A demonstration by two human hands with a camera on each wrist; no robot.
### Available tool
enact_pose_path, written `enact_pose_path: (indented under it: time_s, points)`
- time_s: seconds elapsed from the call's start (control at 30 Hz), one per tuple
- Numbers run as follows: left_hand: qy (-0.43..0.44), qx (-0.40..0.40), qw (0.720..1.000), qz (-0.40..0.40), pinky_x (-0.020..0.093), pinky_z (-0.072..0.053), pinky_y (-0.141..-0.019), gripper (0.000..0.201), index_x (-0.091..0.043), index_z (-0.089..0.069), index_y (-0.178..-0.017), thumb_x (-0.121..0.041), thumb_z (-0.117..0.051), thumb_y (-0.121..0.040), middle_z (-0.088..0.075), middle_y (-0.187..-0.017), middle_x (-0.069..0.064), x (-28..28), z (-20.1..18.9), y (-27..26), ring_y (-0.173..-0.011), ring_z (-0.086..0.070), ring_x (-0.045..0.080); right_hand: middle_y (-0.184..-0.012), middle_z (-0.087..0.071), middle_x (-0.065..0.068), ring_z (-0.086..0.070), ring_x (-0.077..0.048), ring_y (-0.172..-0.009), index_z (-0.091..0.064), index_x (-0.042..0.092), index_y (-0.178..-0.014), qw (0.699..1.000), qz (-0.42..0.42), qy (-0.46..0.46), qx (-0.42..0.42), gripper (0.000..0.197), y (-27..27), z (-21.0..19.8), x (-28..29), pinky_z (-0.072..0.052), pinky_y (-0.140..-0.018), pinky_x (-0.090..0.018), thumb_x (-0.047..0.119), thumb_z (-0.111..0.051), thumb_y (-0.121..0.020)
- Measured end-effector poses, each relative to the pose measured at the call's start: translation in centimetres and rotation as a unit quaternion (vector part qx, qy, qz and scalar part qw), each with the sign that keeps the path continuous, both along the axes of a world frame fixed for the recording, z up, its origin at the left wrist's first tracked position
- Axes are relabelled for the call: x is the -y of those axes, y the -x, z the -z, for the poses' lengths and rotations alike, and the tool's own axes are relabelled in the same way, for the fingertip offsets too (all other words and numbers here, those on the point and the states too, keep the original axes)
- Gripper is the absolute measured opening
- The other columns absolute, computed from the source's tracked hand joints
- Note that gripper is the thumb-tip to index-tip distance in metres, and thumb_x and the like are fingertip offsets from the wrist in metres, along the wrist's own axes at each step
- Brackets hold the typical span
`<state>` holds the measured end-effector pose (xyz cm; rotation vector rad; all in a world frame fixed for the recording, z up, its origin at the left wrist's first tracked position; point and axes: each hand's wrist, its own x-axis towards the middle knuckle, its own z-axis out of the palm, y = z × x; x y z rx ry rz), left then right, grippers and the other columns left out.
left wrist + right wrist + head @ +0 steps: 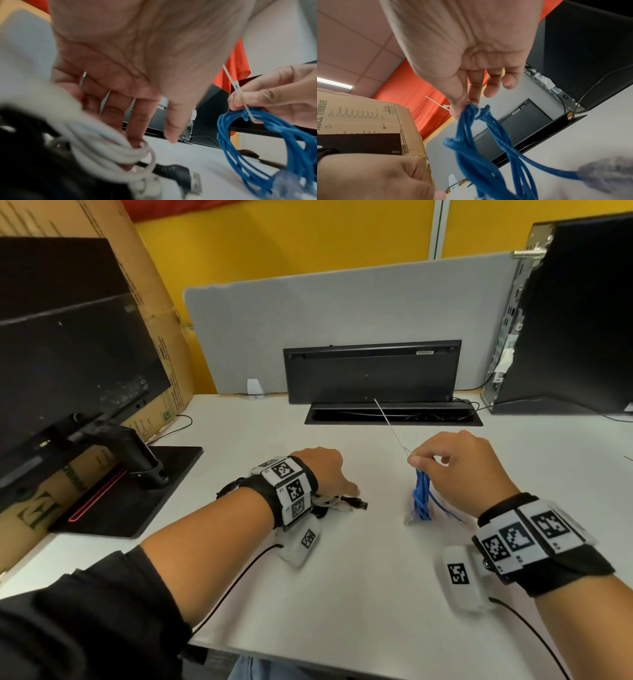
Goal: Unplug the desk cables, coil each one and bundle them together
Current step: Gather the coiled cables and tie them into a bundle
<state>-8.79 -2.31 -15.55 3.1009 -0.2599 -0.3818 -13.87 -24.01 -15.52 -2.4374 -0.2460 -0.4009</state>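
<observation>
right hand [459, 467] pinching zip-tied blue cable [421, 498], left hand [325, 470] on white cable [109, 147]

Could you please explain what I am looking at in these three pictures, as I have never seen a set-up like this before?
There is no machine here: a person works at a white desk with bare hands. The big picture comes from a camera on the head, looking down. The other two come from cameras worn on each wrist, by black wristbands with black-and-white square markers, looking along the palm. The right hand pinches a white plastic cable tie looped round a coiled blue network cable, which hangs from it. The left hand touches, with straight fingers, a coiled white cable lying beside a black USB cable. Behind stand a black monitor, a black keyboard propped on edge and a black computer tower.
</observation>
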Motion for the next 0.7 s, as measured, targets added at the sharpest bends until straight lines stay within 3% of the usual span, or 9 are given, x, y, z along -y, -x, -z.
enact_pose_path:
  time_s: [0.07, 0.23, 0.33, 0.43, 0.5, 0.6, 0.7]
  points:
    - [0.021, -0.009, 1.000, -0.018, 0.026, -0.037, -0.052, 0.050, -0.019, -0.053, -0.070, -0.067, -0.053, -0.082, -0.058, -0.068, -0.003, 0.0, 0.1, -0.2, -0.061, -0.055, 0.014, -0.089, -0.061, 0.019, -0.055, -0.017, -0.098, -0.074, 0.030, -0.085, 1.000, 0.002, 0.005, -0.008, 0.013, 0.1, 0.0, -0.1, -0.049, -0.090, -0.043, 0.027, -0.063, -0.091]
    - [0.043, 0.014, 0.998, -0.038, 0.025, -0.046, -0.054, 0.030, -0.015, -0.063, -0.076, -0.045, -0.071, -0.078, -0.064, -0.071, 0.000, 0.2, 0.5, 0.0, -0.065, -0.062, 0.019, -0.090, -0.064, 0.016, -0.055, -0.017, -0.098, -0.075, 0.029, -0.085, 1.000, 0.011, -0.007, -0.010, 0.012, 0.3, 0.0, -0.1, -0.050, -0.089, -0.043, 0.027, -0.064, -0.091]
    - [0.074, 0.043, 0.995, -0.058, 0.024, -0.041, -0.051, 0.023, -0.013, -0.061, -0.078, -0.035, -0.066, -0.083, -0.062, -0.073, 0.001, 0.5, -0.4, 0.3, -0.061, -0.056, 0.016, -0.097, -0.070, 0.010, -0.056, -0.016, -0.098, -0.076, 0.027, -0.087, 1.000, 0.012, -0.008, -0.010, 0.013, 0.4, 0.0, -0.1, -0.050, -0.089, -0.042, 0.026, -0.063, -0.091]
    - [0.154, 0.063, 0.982, -0.086, 0.029, -0.048, -0.061, 0.023, -0.005, -0.070, -0.087, -0.028, -0.063, -0.087, -0.065, -0.077, 0.005, 0.5, -2.0, 0.5, -0.067, -0.059, 0.019, -0.097, -0.070, 0.011, -0.056, -0.015, -0.099, -0.076, 0.026, -0.087, 1.000, 0.011, -0.008, -0.017, 0.014, 0.6, -0.2, -0.1, -0.050, -0.089, -0.041, 0.027, -0.063, -0.092]
    - [0.273, 0.067, 0.955, -0.098, 0.032, -0.055, -0.075, 0.025, -0.001, -0.073, -0.087, -0.024, -0.063, -0.090, -0.071, -0.079, 0.005, 0.1, -3.0, 0.5, -0.069, -0.064, 0.017, -0.095, -0.069, 0.012, -0.056, -0.015, -0.100, -0.075, 0.026, -0.087, 1.000, 0.010, -0.006, -0.022, 0.014, 0.7, -0.3, -0.1, -0.050, -0.089, -0.041, 0.027, -0.062, -0.092]
    - [0.476, 0.086, 0.872, -0.073, 0.035, -0.057, -0.084, 0.025, -0.002, -0.075, -0.082, -0.020, -0.062, -0.093, -0.074, -0.080, 0.004, -0.2, -4.2, 1.3, -0.076, -0.069, 0.020, -0.095, -0.068, 0.013, -0.054, -0.014, -0.104, -0.076, 0.025, -0.085, 1.000, 0.012, 0.001, -0.026, 0.016, 0.9, -0.6, -0.1, -0.049, -0.090, -0.040, 0.027, -0.061, -0.092]
    - [0.539, 0.140, 0.830, -0.029, 0.032, -0.052, -0.086, 0.029, -0.011, -0.074, -0.079, -0.018, -0.053, -0.097, -0.074, -0.088, -0.002, 0.1, -4.4, 1.7, -0.091, -0.066, 0.016, -0.095, -0.067, 0.015, -0.048, -0.011, -0.105, -0.075, 0.026, -0.086, 0.999, 0.027, 0.016, -0.027, 0.017, 1.1, -0.8, 0.0, -0.046, -0.092, -0.035, 0.028, -0.060, -0.093]
